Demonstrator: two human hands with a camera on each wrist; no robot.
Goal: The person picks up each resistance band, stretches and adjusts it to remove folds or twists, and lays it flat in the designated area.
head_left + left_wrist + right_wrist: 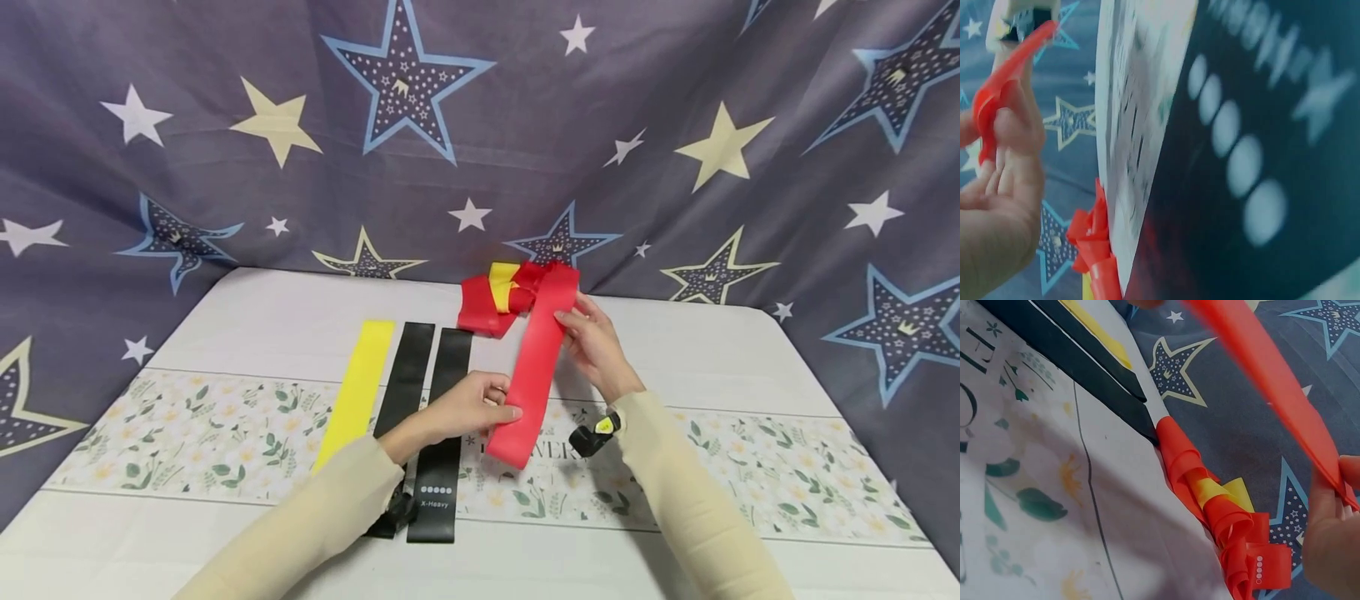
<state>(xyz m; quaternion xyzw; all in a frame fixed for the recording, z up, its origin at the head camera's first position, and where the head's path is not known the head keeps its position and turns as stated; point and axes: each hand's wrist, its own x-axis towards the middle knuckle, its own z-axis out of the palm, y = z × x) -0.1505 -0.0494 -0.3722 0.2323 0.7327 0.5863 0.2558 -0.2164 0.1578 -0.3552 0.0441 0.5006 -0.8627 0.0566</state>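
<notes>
A red resistance band (534,371) is stretched out flat above the table between both hands. My left hand (472,406) pinches its lower part, the thumb lying on the front face; the left wrist view also shows this red band (1007,72) in the fingers. The right hand (596,346) grips the band's right edge near its upper end, thumb in front. In the right wrist view, fingers hold the red band (1272,394) at its lower end. Under my left forearm lie two black bands (442,467), the nearer one printed "X-Heavy", partly hidden by the arm.
A yellow band (360,383) lies flat left of the black ones. At the table's back sits a tangled pile of red bands (480,308) with a yellow band (502,283) among them. A floral strip crosses the white table (750,358); a starry cloth (450,183) hangs behind.
</notes>
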